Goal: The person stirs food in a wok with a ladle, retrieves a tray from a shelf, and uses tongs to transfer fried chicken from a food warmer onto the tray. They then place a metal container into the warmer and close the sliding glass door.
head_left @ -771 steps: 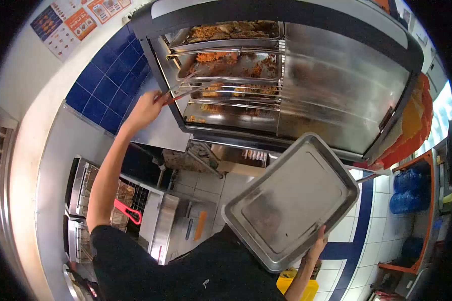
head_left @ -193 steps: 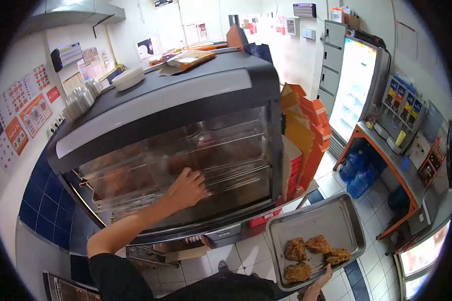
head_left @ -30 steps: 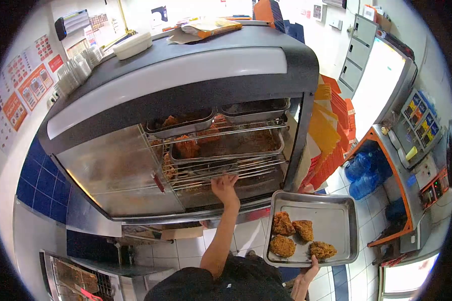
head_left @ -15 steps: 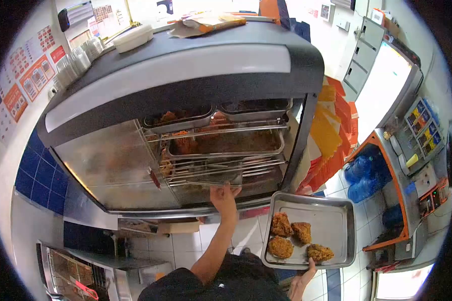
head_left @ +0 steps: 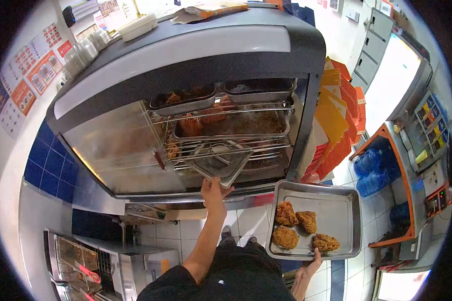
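Note:
My left hand is closed on the front corner of a shallow, squarish grey tray, which sits tilted, partly out of the lower rack of a heated display cabinet. My right hand supports a rectangular metal tray from its near edge, the thumb over the rim and the other fingers partly hidden below. Several pieces of fried chicken lie in the left and near part of this tray. Above the rack, a larger metal pan holds a few pieces and crumbs.
Two more pans stand on the cabinet's top shelf. A sliding glass door covers the cabinet's left side. Stacked orange and yellow cartons stand to its right. Wire fryer baskets are at lower left, an orange-framed counter at right.
My left hand has drawn the squarish tray further out toward me, so more of it shows. The view has shifted slightly; the chicken tray stays in my right hand.

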The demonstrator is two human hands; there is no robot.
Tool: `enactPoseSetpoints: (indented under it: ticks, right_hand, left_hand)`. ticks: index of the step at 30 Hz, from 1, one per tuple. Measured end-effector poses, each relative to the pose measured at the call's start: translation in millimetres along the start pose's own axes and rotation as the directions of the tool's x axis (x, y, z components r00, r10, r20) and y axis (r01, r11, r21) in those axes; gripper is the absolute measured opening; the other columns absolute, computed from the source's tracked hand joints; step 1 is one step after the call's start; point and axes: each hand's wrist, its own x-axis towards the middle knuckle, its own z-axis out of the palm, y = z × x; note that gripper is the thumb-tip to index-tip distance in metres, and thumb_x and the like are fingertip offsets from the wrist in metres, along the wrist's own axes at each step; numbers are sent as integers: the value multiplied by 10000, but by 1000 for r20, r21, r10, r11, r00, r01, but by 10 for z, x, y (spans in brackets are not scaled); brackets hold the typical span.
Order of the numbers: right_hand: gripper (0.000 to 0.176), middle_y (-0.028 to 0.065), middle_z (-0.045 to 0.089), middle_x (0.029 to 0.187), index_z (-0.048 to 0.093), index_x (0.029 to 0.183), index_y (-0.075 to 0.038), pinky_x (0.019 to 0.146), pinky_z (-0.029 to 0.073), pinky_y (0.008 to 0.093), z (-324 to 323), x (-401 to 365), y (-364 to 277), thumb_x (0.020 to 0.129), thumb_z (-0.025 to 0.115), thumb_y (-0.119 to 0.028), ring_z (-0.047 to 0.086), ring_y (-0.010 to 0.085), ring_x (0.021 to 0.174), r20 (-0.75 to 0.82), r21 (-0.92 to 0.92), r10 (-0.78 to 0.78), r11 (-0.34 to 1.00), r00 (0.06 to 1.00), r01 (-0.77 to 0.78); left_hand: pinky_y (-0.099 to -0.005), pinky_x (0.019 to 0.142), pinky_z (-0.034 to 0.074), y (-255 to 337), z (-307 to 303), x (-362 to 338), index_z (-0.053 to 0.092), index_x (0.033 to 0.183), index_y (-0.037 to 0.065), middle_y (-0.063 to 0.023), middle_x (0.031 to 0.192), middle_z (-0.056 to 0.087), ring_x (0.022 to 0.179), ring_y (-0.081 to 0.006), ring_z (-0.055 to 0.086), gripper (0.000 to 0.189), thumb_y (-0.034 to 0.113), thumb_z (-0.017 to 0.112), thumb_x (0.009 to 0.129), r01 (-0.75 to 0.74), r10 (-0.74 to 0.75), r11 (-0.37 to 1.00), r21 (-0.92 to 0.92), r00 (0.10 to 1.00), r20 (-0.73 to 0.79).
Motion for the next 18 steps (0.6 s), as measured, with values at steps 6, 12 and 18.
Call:
enactPoseSetpoints:
  ticks: [6,12,18]
  right_hand:
    - [385,87,559,1018,488,1115,-50,734,510,356,-38,6,-29,775,628,-164,582,222,883,54,5,-28,1000,998,28]
    - [283,59,596,983,553,1062,-35,753,511,330,-90,110,34,800,603,-128,593,196,882,63,46,-97,995,993,94]
    - [339,71,572,980,505,1086,-41,737,518,347,-155,219,91,778,628,-115,588,210,856,36,66,-96,993,995,94]
  left_hand:
    - [-253,488,528,-81,6,13,475,891,68,-43,863,551,667,-114,550,136,96,595,832,-147,151,987,70,987,-51]
    - [-238,396,402,297,-197,-106,518,891,65,-17,772,563,582,-83,521,88,73,568,819,-162,187,954,253,979,-80]
    - [-230,416,408,606,-386,-529,530,928,33,-11,757,554,571,-84,504,128,75,548,808,8,34,909,416,995,-95]
